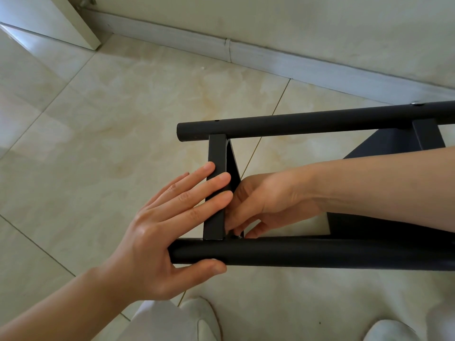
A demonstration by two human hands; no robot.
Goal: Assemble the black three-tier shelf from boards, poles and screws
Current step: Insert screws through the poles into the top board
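The black shelf lies on its side on the tiled floor. Its near pole (pixel 320 253) and far pole (pixel 307 124) run left to right. An end board (pixel 216 153) stands edge-on between them, and a second board (pixel 428 134) sits further right. My left hand (pixel 167 230) presses straight fingers flat against the end board's face, thumb under the near pole's end. My right hand (pixel 258 203) reaches in behind that board and pinches a small screw (pixel 238 237) where the board meets the near pole. A silver screw head (pixel 416 103) shows on the far pole.
A grey skirting board (pixel 246 55) and wall run along the back, with a white door edge (pixel 81 23) at top left. My knees in light trousers (pixel 172 321) and white shoes (pixel 391 331) are at the bottom edge.
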